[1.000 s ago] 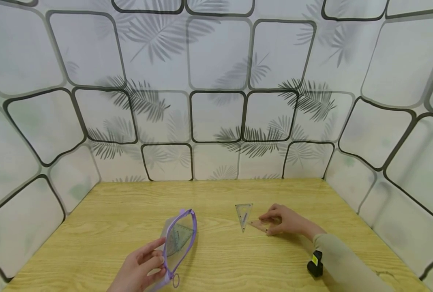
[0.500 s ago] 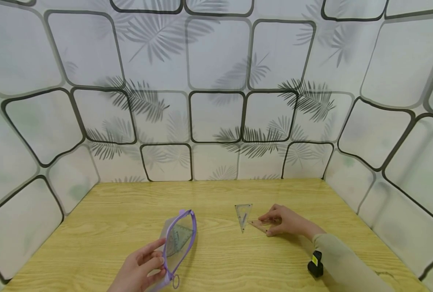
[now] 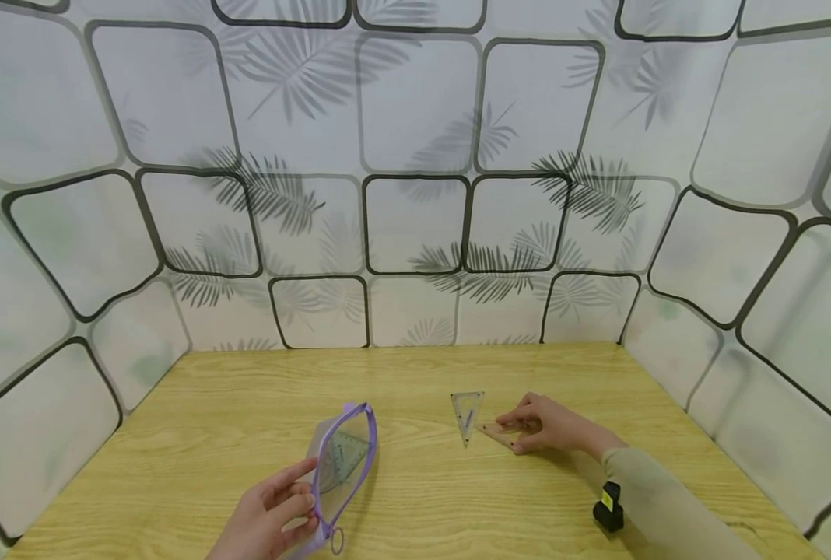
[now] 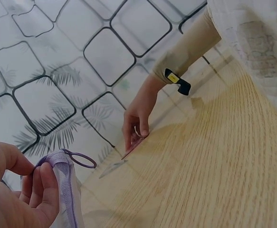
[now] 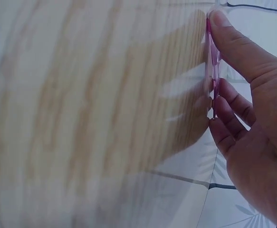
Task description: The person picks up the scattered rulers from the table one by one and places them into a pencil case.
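My left hand (image 3: 268, 509) pinches the edge of a clear zip pouch (image 3: 373, 439) with purple trim, which stands on the table with its mouth spread. A greenish clear set square (image 3: 347, 457) shows in the pouch. A ring pull (image 4: 83, 160) hangs from the zip near my left fingers. Farther right, my right hand (image 3: 548, 424) grips a pinkish clear set square (image 3: 497, 434) by its edges, thumb on one side and fingertips on the other; it is low at the tabletop. Another clear set square (image 3: 465, 424) lies flat just left of it.
The wood-grain table (image 3: 415, 498) reaches back to a patterned cloth wall (image 3: 415, 225) that also closes in both sides. A black device with a yellow label (image 3: 606, 505) is worn at the right sleeve.
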`<action>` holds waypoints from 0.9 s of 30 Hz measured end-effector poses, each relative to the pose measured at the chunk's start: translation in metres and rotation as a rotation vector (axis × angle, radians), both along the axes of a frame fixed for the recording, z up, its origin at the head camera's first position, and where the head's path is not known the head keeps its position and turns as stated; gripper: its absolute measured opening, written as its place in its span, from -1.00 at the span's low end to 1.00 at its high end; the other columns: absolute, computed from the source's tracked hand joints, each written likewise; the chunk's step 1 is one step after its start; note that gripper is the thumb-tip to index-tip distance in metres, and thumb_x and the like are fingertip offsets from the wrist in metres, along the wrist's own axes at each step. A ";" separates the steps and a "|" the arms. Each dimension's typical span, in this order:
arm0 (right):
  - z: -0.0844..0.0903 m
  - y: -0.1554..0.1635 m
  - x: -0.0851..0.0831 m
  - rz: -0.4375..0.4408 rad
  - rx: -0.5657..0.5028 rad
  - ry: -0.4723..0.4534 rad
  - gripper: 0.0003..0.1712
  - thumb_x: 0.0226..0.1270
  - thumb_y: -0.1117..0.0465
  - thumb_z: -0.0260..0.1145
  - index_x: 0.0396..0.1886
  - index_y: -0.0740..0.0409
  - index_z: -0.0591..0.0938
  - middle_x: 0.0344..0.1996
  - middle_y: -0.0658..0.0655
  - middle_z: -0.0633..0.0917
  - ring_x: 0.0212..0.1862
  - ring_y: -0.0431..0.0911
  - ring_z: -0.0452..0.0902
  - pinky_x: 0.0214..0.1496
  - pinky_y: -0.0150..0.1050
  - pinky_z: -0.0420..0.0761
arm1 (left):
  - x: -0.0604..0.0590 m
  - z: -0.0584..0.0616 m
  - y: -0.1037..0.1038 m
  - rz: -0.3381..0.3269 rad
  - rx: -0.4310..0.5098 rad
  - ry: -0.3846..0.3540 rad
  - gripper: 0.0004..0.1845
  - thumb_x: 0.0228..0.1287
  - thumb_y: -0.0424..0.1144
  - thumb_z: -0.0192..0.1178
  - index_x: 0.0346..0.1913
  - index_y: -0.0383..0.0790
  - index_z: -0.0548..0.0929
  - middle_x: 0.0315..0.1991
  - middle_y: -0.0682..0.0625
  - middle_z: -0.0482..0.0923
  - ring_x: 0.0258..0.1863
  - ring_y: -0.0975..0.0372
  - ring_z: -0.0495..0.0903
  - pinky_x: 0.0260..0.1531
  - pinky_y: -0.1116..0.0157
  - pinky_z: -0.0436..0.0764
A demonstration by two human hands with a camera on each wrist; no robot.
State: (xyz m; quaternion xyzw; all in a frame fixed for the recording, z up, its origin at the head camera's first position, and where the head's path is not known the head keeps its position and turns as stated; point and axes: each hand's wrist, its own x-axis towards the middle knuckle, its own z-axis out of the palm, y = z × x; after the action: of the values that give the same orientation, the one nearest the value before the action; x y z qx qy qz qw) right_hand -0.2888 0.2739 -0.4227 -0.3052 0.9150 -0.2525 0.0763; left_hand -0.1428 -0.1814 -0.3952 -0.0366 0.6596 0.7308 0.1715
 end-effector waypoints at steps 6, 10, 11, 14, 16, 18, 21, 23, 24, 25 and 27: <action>-0.001 0.002 0.000 0.013 0.007 0.011 -0.40 0.22 -0.09 0.41 0.21 0.05 0.64 -0.19 0.04 0.51 -0.22 -0.21 0.28 -0.24 -0.42 0.37 | 0.000 0.000 0.000 -0.001 0.001 0.000 -0.23 0.38 -0.40 0.13 0.52 -0.49 0.01 -0.26 0.06 0.57 -0.31 0.27 0.55 -0.22 0.33 0.67; -0.001 0.004 0.001 0.019 0.004 0.011 -0.43 0.22 -0.07 0.40 0.19 0.05 0.65 -0.19 0.03 0.53 -0.21 -0.26 0.34 -0.21 -0.41 0.45 | 0.000 0.000 0.000 -0.003 0.004 -0.002 -0.23 0.38 -0.40 0.14 0.52 -0.50 0.00 -0.26 0.06 0.57 -0.31 0.27 0.55 -0.22 0.34 0.67; 0.000 0.005 0.001 0.019 0.005 0.013 -0.43 0.22 -0.07 0.40 0.19 0.05 0.65 -0.19 0.02 0.53 -0.20 -0.26 0.35 -0.20 -0.41 0.46 | 0.000 0.000 0.000 -0.003 0.004 -0.002 -0.23 0.37 -0.40 0.14 0.52 -0.49 0.00 -0.26 0.06 0.57 -0.31 0.26 0.55 -0.22 0.34 0.67; 0.001 0.005 0.001 0.022 0.004 0.017 -0.45 0.23 -0.07 0.40 0.17 0.06 0.66 -0.19 0.02 0.55 -0.18 -0.27 0.41 -0.17 -0.39 0.51 | 0.000 0.000 0.000 -0.003 0.004 -0.004 -0.22 0.37 -0.40 0.15 0.52 -0.49 0.00 -0.26 0.07 0.56 -0.31 0.26 0.55 -0.22 0.34 0.67; 0.002 0.005 0.001 0.012 -0.002 0.010 -0.46 0.23 -0.06 0.41 0.16 0.06 0.66 -0.18 0.02 0.56 -0.16 -0.27 0.45 -0.15 -0.39 0.53 | 0.000 0.000 0.000 -0.005 0.003 -0.004 -0.22 0.37 -0.40 0.15 0.52 -0.49 0.00 -0.26 0.07 0.56 -0.31 0.26 0.55 -0.22 0.34 0.67; 0.002 0.005 0.001 -0.001 -0.010 0.002 -0.48 0.23 -0.05 0.41 0.14 0.07 0.66 -0.17 0.02 0.57 -0.15 -0.26 0.47 -0.13 -0.38 0.54 | -0.001 0.001 0.000 -0.005 0.005 -0.005 -0.22 0.37 -0.40 0.15 0.52 -0.49 0.00 -0.27 0.07 0.56 -0.31 0.26 0.55 -0.22 0.34 0.67; 0.003 0.004 0.002 -0.024 -0.017 -0.003 -0.51 0.22 -0.02 0.43 0.10 0.07 0.66 -0.20 0.02 0.57 -0.17 -0.25 0.47 -0.15 -0.38 0.53 | -0.001 0.001 0.000 -0.008 0.009 -0.007 -0.22 0.38 -0.39 0.14 0.53 -0.48 -0.01 -0.27 0.07 0.56 -0.31 0.26 0.55 -0.22 0.34 0.67; 0.004 0.003 0.003 -0.031 -0.018 0.003 -0.54 0.21 -0.01 0.44 0.07 0.07 0.66 -0.22 0.02 0.57 -0.20 -0.24 0.45 -0.18 -0.38 0.51 | -0.001 0.001 0.000 -0.009 0.011 -0.008 -0.22 0.38 -0.39 0.14 0.53 -0.48 -0.01 -0.27 0.07 0.57 -0.31 0.26 0.55 -0.22 0.34 0.66; 0.004 0.003 0.004 -0.033 -0.017 0.007 -0.55 0.21 -0.01 0.44 0.05 0.06 0.66 -0.24 0.02 0.56 -0.22 -0.24 0.44 -0.20 -0.38 0.50 | -0.001 0.001 0.000 -0.012 0.012 -0.008 -0.22 0.39 -0.39 0.14 0.53 -0.48 -0.02 -0.27 0.08 0.57 -0.31 0.27 0.55 -0.22 0.34 0.66; 0.004 0.003 0.004 -0.035 -0.016 0.010 -0.56 0.21 -0.01 0.44 0.03 0.06 0.66 -0.25 0.02 0.56 -0.24 -0.24 0.43 -0.21 -0.39 0.49 | -0.001 0.001 0.000 -0.015 0.012 -0.007 -0.22 0.39 -0.39 0.13 0.53 -0.49 -0.02 -0.27 0.08 0.57 -0.31 0.27 0.55 -0.22 0.34 0.66; 0.004 0.003 0.005 -0.031 -0.018 0.023 -0.58 0.21 -0.01 0.45 0.00 0.06 0.65 -0.27 0.02 0.56 -0.26 -0.24 0.43 -0.24 -0.39 0.49 | -0.001 0.001 -0.001 -0.018 0.014 -0.006 -0.21 0.38 -0.39 0.14 0.52 -0.50 -0.03 -0.27 0.08 0.57 -0.31 0.27 0.55 -0.21 0.34 0.66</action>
State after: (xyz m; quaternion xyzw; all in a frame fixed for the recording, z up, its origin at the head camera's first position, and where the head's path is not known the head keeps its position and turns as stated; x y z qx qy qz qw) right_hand -0.2841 0.2766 -0.4187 -0.2943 0.9182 -0.2583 0.0593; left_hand -0.1433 -0.1819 -0.3941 -0.0316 0.6544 0.7336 0.1803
